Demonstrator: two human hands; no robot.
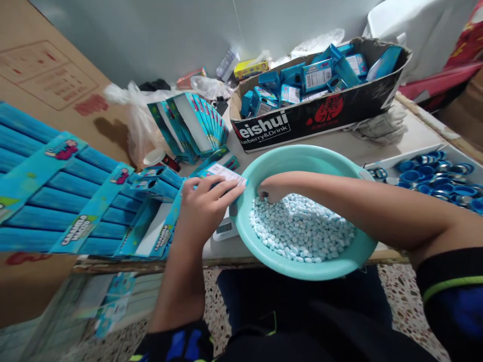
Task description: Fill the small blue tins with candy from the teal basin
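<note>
My left hand (206, 203) is closed over a small blue candy box (226, 174) with a white printed label, held against the left rim of the turquoise basin (302, 270). Small pale blue and white candies (302, 231) fill the lower part of the basin. Inside it, at the left end of the candies, my right hand (277, 187) has its fingers curled together. Something small and dark shows at those fingers, and I cannot make out what they hold. A white scale (225, 229) with a small display sits partly under the basin's left side.
Behind the basin, a black carton (320, 120) holds several blue boxes. To the right, a white tray (381, 163) contains blue-rimmed lids (433, 181). Blue display boxes (75, 201) are stacked at left, with flat blue cartons (188, 125) and a plastic bag (141, 120) behind.
</note>
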